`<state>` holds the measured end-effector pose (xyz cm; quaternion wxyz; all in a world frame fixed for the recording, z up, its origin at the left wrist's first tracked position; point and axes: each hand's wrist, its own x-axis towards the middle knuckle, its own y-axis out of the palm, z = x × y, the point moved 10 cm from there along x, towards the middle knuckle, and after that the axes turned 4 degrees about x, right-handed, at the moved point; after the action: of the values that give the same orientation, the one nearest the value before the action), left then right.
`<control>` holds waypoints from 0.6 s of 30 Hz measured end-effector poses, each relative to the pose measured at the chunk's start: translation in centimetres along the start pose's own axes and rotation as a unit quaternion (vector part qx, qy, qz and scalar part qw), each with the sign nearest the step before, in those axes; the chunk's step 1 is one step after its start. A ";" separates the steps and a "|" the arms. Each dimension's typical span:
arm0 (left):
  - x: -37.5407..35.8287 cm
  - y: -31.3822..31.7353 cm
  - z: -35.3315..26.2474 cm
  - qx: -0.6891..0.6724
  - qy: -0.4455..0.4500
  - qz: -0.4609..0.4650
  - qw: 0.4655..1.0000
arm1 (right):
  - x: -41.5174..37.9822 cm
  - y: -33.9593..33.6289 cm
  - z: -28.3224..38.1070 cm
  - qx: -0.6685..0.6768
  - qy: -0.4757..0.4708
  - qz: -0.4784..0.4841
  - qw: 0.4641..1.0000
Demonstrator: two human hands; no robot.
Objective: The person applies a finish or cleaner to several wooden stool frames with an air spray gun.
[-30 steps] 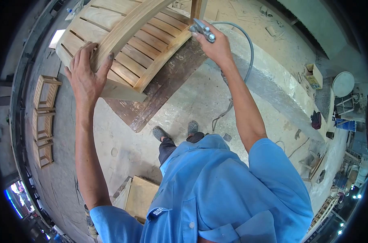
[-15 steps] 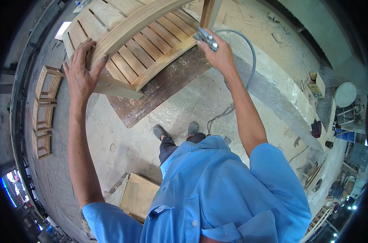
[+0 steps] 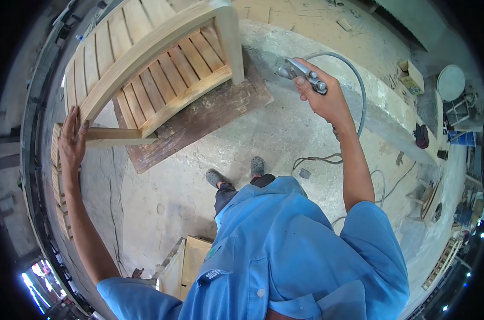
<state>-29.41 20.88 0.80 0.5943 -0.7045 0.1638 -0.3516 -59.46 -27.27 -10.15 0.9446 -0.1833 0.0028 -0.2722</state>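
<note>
Swinging away since half a second ago, the metal spray gun (image 3: pixel 306 70) is hovering apart from the slatted wooden chair (image 3: pixel 140 57), whose front rail it was overlapping. Fingers of my right hand (image 3: pixel 328 98) are wrapping the gun closely, hiding most of its handle. Those of my left hand (image 3: pixel 72 143) are lying nearly straight over the chair's near rail end; how firmly they're closing, I can't tell. The chair is sitting over a brown board (image 3: pixel 199 118), its upper part running out of view, its right post blurring. Grey hose (image 3: pixel 363 96) is looping behind my forearm.
</note>
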 end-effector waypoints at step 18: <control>2.6 1.9 -12.5 0.058 -0.024 0.022 0.998 | 1.8 0.1 -1.8 -0.064 -0.052 0.039 0.996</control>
<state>-35.87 9.64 0.35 0.6457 -0.6730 0.1440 -0.3308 -58.02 -28.74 -11.73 0.9399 -0.2568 -0.0217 -0.2241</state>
